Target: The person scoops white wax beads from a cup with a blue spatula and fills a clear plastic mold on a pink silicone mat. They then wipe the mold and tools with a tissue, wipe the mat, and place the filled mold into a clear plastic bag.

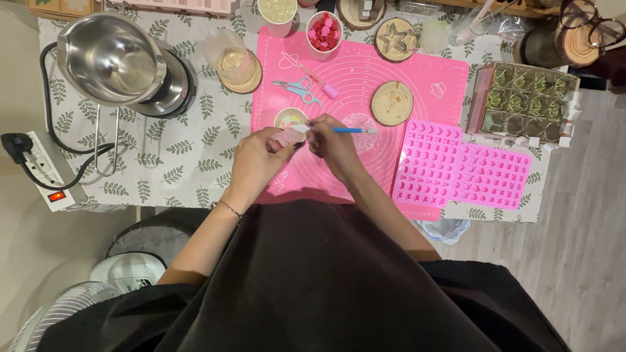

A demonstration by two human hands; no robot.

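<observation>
Now | left hand [257, 156] grips pale piece [289, 135] | right hand [332, 145] grips blue pen-like tool [352, 130]

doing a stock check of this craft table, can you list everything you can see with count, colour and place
mat: 1, pink, centre of the table
moulds: 2, pink, side by side at the mat's right end
scissors: 1, pale blue handles, on the mat's upper left
wood slices: several, tan, one on the mat, others along the far edge
cup of pieces: 1, white with red and pink pieces, far edge
melting pot: 1, steel, far left
power strip: 1, white with red switch, left edge
box of jars: 1, brown with clear jars, right
tablecloth: 1, white with green leaves
left hand: holds a small pale piece
right hand: holds a blue-handled tool
</observation>
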